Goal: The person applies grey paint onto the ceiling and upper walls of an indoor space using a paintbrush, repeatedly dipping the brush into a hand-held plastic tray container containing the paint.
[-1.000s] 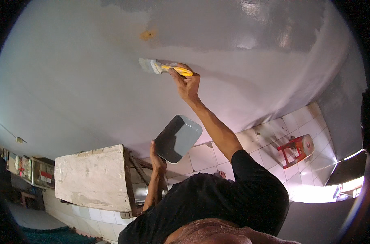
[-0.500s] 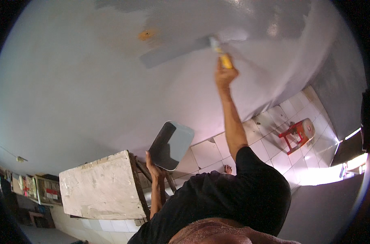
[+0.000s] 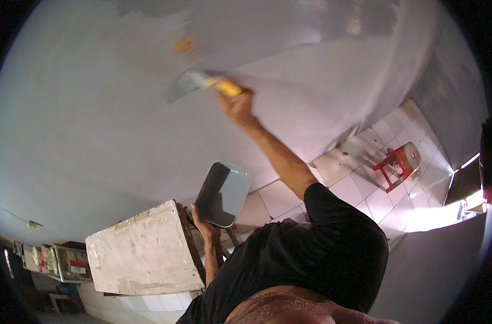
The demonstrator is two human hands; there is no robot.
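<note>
In my right hand [image 3: 238, 106] is a paintbrush [image 3: 226, 86] with a yellow handle; its blurred bristles press against the wall [image 3: 111, 108]. A darker, wet-looking grey streak lies under the bristles, just below an orange-brown spot [image 3: 183, 45]. Lower down, my left hand [image 3: 205, 225] grips the edge of a rectangular container [image 3: 235, 189] holding grey paint, with a dark shadow across its left half. The thumb shows along the rim, while the other fingers are mostly hidden beneath it.
Close to my left arm stands a worn wooden board or platform top [image 3: 143, 251]. A red stool [image 3: 400, 166] is on the white tiled floor [image 3: 359, 181] to the right. Shelves with assorted items [image 3: 54, 262] stand at far left. Bright light enters at right.
My right hand has swept the paintbrush left and slightly down across the wall. The streak below the orange-brown spot has been brushed over. My left hand still holds the container.
</note>
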